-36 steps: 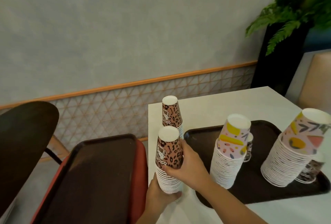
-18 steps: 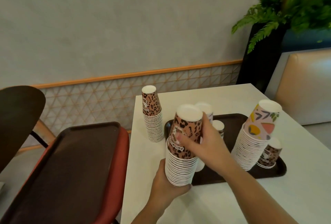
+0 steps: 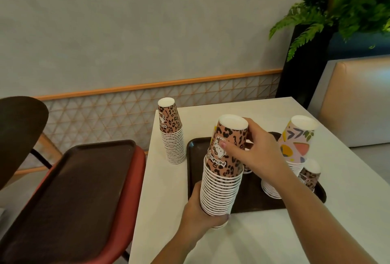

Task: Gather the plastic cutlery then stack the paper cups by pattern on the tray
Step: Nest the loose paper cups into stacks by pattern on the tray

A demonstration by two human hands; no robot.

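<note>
A smooth, matte white desk (image 3: 316,221) stands against a pale grey wall (image 3: 147,21) that ends below in an orange rail over a panel of thin triangular lattice. A leafy green fern (image 3: 341,0) rises from a tall black planter (image 3: 304,63) at the desk's far corner, with a tan padded seat back (image 3: 358,99) beside it. To the left, a dark textured tray (image 3: 69,196) with rounded corners lies on a red chair seat.

On the desk sits a dark brown tray (image 3: 253,202), rectangular with a raised rim. Both hands grasp a tall stack of upturned leopard-print paper cups (image 3: 223,171), their white rolled rims forming tight ridges; it is tilted at the tray's near left corner. The left hand (image 3: 198,213) wraps around its base, and the right hand (image 3: 255,149) curls around the top cup. A second leopard-print stack (image 3: 172,135) stands upright on the bare desk just left of the tray. On the tray's right side stands a stack of pink cups (image 3: 295,143) with colourful abstract shapes, a short leopard-print cup (image 3: 310,173) just beside it.
</note>
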